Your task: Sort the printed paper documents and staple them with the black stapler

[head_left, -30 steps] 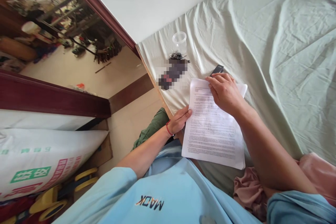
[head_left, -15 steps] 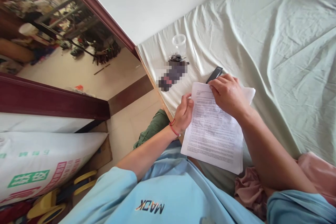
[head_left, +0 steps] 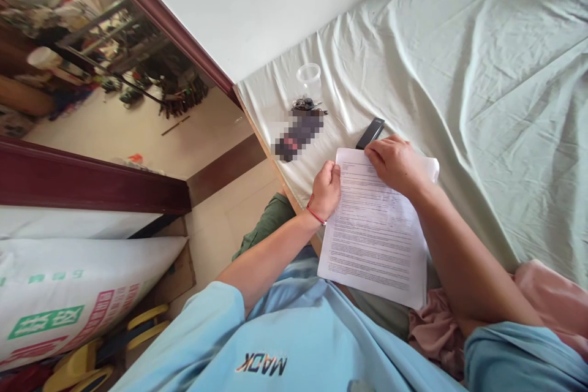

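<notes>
One paper stack [head_left: 370, 245]: my left hand [head_left: 327, 188] clamped its side edge, right hand [head_left: 395, 162] pinched top edge near black object [head_left: 370, 132]; flush sheets needed even pressure.

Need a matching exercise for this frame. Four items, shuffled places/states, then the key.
Things
1. left hand
2. clear plastic cup
3. right hand
4. printed sheets

Places and states
A. at the top edge of the printed sheets
B. white, covered in lines of small text
C. at the left edge of the printed sheets, with a red cord around its wrist
D. upright on the pale green cloth

Pairs: 1-C, 2-D, 3-A, 4-B
</notes>
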`<state>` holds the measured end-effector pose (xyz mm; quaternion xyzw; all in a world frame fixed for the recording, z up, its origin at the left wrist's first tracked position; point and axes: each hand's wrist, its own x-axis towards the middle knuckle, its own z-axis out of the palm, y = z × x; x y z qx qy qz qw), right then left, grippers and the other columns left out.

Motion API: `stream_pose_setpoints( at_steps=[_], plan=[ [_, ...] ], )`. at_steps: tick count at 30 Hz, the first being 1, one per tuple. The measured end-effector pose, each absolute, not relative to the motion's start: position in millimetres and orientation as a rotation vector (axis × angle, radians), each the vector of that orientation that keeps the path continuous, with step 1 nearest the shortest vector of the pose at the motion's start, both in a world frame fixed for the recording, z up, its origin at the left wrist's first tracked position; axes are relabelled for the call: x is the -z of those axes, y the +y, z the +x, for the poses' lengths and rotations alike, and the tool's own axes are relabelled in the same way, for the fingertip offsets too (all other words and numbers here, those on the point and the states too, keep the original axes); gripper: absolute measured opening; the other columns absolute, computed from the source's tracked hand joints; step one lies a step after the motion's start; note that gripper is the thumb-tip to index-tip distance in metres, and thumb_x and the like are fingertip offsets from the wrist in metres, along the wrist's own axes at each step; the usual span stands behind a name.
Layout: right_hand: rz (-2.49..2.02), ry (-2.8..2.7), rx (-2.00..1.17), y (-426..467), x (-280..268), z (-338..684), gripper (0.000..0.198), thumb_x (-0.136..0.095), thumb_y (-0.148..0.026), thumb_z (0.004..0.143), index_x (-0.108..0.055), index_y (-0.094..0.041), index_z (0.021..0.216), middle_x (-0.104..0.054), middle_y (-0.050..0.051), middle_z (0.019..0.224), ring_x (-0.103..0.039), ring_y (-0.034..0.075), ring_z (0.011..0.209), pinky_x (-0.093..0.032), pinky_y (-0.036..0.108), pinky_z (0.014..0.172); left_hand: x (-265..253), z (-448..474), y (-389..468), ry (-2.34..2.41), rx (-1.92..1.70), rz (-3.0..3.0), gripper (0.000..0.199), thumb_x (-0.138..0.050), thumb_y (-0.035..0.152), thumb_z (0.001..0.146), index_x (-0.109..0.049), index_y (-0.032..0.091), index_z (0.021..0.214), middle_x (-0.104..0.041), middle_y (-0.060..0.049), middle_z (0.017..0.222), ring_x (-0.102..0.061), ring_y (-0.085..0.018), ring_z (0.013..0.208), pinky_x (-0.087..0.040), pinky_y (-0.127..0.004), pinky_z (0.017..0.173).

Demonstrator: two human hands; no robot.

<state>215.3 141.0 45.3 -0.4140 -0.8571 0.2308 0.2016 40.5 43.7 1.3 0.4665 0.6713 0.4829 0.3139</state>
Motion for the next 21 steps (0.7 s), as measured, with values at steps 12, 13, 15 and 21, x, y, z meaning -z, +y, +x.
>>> stream_pose_setpoints(
  at_steps=[12,13,15,21],
  plan=[
    [-1.366,-2.469,-0.734,157.5,-12.4,217.3,0.034,-0.047,-0.029,0.102,-0.074,-0.022,0.083,-0.077,0.012,0.087,-0.061,0.035,0.112,-0.042,0.051,0.096,2.6,32.6,64.6,1.914,-1.006,1.222,0.029,-0.058,0.022,0.099,-0.056,0.021,0.07,-0.056,0.002,0.068,-0.051,-0.018,0.072,-0.036,-0.031,0.071],
    [-1.353,-2.471,-0.716,157.5,-11.5,217.1,0.034,-0.047,-0.029,0.102,-0.073,-0.022,0.082,-0.076,0.011,0.085,-0.06,0.035,0.111,-0.041,0.051,0.096,0.2,30.7,70.2,1.927,-1.001,1.241,0.03,-0.058,0.024,0.1,-0.057,0.021,0.07,-0.056,0.001,0.068,-0.051,-0.018,0.071,-0.036,-0.031,0.07],
    [-1.335,-2.476,-0.684,157.4,-10.5,216.6,0.034,-0.047,-0.029,0.102,-0.073,-0.023,0.081,-0.076,0.012,0.085,-0.06,0.035,0.111,-0.041,0.05,0.096,-4.8,27.3,82.7,1.954,-0.985,1.301,0.037,-0.059,0.029,0.101,-0.056,0.021,0.065,-0.054,0.001,0.063,-0.048,-0.017,0.066,-0.035,-0.031,0.068],
    [-1.379,-2.505,-0.643,158.1,-10.0,217.3,0.035,-0.047,-0.027,0.105,-0.074,-0.022,0.082,-0.075,0.012,0.086,-0.061,0.034,0.113,-0.041,0.049,0.097,-6.9,26.2,113.1,1.928,-0.883,1.275,0.026,-0.067,0.023,0.093,-0.067,0.019,0.067,-0.061,-0.001,0.065,-0.052,-0.017,0.065,-0.037,-0.031,0.067]
  ],
)
